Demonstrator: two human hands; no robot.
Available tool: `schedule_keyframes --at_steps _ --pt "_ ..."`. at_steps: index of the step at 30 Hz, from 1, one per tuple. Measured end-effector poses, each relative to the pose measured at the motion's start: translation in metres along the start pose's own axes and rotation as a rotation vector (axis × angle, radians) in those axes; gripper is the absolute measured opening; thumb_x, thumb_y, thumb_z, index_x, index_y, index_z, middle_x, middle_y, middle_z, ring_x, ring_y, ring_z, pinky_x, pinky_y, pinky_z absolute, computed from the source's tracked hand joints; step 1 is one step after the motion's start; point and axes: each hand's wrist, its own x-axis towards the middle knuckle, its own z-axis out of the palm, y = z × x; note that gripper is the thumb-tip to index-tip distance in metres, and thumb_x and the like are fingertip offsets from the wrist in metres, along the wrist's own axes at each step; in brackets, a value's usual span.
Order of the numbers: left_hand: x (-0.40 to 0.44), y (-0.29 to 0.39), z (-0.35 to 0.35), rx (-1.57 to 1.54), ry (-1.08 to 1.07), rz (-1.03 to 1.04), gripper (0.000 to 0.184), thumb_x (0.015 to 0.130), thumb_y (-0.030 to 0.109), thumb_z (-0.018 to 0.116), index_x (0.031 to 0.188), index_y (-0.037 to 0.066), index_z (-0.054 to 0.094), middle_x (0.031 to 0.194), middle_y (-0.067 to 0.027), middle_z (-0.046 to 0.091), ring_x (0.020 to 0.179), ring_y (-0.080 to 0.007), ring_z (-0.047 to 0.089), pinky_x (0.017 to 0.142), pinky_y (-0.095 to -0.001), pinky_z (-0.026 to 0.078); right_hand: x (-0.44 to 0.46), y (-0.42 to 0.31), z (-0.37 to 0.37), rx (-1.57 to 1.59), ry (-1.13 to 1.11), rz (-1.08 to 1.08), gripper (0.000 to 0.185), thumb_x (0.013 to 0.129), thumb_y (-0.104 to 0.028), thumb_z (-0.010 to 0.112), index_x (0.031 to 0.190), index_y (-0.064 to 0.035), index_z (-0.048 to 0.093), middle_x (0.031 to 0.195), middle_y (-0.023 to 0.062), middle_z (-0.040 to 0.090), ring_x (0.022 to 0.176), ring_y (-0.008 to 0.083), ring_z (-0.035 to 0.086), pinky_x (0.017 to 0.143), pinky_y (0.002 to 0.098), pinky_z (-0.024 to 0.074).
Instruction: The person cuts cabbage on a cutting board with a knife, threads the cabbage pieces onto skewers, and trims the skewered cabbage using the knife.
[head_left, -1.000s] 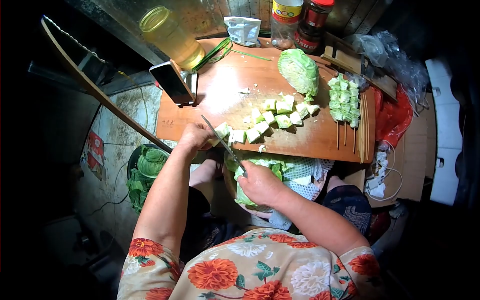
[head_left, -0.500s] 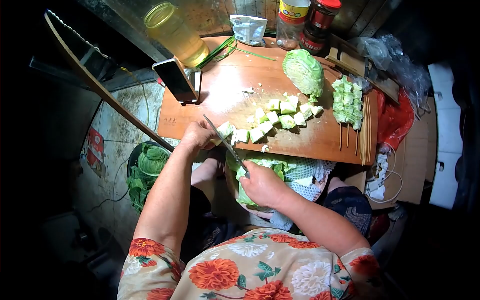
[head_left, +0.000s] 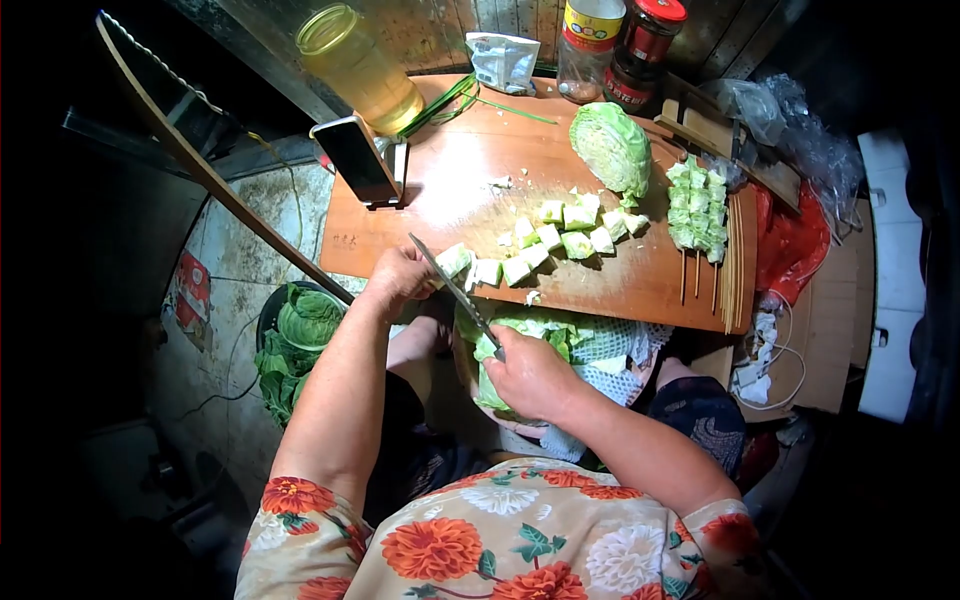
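My right hand (head_left: 532, 375) is closed round the handle of a knife (head_left: 462, 300), whose blade points up and to the left over the near edge of the wooden board (head_left: 390, 240). At the blade's far side, my left hand (head_left: 402, 275) has its fingers bent against a piece of cabbage (head_left: 453, 260). The fingertips are partly hidden. Right of the blade, several cut cabbage chunks (head_left: 548, 236) lie in loose rows. Behind them sits a cut cabbage half (head_left: 612, 150). Skewered cabbage (head_left: 697, 210) lies at the right beside bare wooden skewers (head_left: 737, 265).
A phone on a stand (head_left: 357, 165), a jar of yellowish liquid (head_left: 362, 75), a white packet (head_left: 502, 62) and red-lidded jars (head_left: 655, 30) line the back. Below the board is a basin of cabbage leaves (head_left: 485, 385). Whole cabbage (head_left: 310, 318) sits in a container at the left.
The whole view has shifted very slightly. Both hands, the knife and the cabbage pieces keep nearly the same places relative to the board.
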Motion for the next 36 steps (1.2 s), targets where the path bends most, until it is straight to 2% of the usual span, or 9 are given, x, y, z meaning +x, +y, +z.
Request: schedule_keyframes --at_steps 2,12,17,26,27,29,33,36 --pt "0.000 0.000 -0.001 -0.024 -0.006 -0.003 0.008 0.077 0.010 0.069 0.079 0.008 0.061 0.070 -0.0009 0.060 0.058 -0.0118 0.055 0.056 -0.0265 0.049 -0.001 0.000 0.000 0.008 0.031 -0.019 0.038 0.086 -0.018 0.052 0.111 0.0101 0.050 0.090 0.0316 0.061 0.090 0.0450 0.060 0.082 0.0478 0.0471" --pt "0.000 0.008 0.002 -0.025 -0.019 -0.014 0.008 0.078 0.010 0.066 0.077 0.008 0.059 0.074 -0.0039 0.061 0.057 -0.0147 0.054 0.054 -0.0284 0.049 0.001 -0.001 -0.007 -0.003 0.019 -0.019 0.037 0.086 -0.017 0.052 0.111 0.0098 0.050 0.090 0.0315 0.061 0.088 0.0451 0.060 0.081 0.0479 0.0471" --pt "-0.001 0.011 0.001 0.012 0.022 -0.056 0.011 0.079 0.012 0.064 0.081 0.003 0.058 0.072 -0.0063 0.057 0.056 -0.0156 0.052 0.045 -0.0269 0.044 0.002 0.001 -0.007 0.035 0.064 -0.027 0.032 0.086 -0.017 0.053 0.106 0.0080 0.051 0.088 0.0306 0.061 0.087 0.0458 0.060 0.080 0.0490 0.0468" --pt "-0.002 0.012 0.000 0.060 0.024 -0.088 0.016 0.078 0.012 0.066 0.085 -0.001 0.059 0.072 -0.0106 0.058 0.052 -0.0178 0.054 0.040 -0.0287 0.043 0.007 0.000 -0.007 -0.007 0.017 0.006 0.030 0.085 -0.017 0.054 0.100 0.0083 0.052 0.088 0.0309 0.061 0.087 0.0457 0.060 0.079 0.0494 0.0470" --pt "-0.002 0.013 0.000 0.060 0.024 -0.089 0.016 0.078 0.012 0.066 0.085 -0.001 0.059 0.072 -0.0106 0.058 0.052 -0.0178 0.054 0.040 -0.0287 0.043 0.010 0.001 -0.006 -0.007 0.017 0.006 0.030 0.085 -0.017 0.054 0.100 0.0083 0.052 0.088 0.0309 0.061 0.087 0.0457 0.060 0.079 0.0494 0.0470" --pt "-0.001 0.014 -0.001 0.057 0.002 -0.100 0.016 0.078 0.011 0.065 0.087 -0.001 0.059 0.073 -0.0108 0.058 0.051 -0.0175 0.054 0.040 -0.0282 0.043 0.020 0.005 -0.002 -0.077 -0.021 0.048 0.039 0.085 -0.019 0.053 0.115 0.0068 0.050 0.090 0.0306 0.062 0.089 0.0448 0.060 0.081 0.0468 0.0471" --pt "-0.003 0.012 -0.001 0.043 0.009 -0.097 0.017 0.078 0.011 0.065 0.089 -0.001 0.059 0.074 -0.0110 0.059 0.052 -0.0180 0.054 0.040 -0.0278 0.043 0.038 0.016 0.012 -0.077 -0.001 0.055 0.038 0.086 -0.018 0.053 0.112 0.0083 0.051 0.090 0.0312 0.061 0.090 0.0441 0.060 0.081 0.0468 0.0471" --pt "-0.004 0.010 -0.002 0.034 -0.007 -0.088 0.019 0.078 0.012 0.065 0.091 0.000 0.059 0.075 -0.0105 0.060 0.055 -0.0180 0.056 0.044 -0.0284 0.046 0.041 0.026 0.024 0.037 0.127 -0.038 0.038 0.086 -0.019 0.054 0.113 0.0068 0.052 0.090 0.0294 0.062 0.089 0.0422 0.061 0.080 0.0455 0.0476"
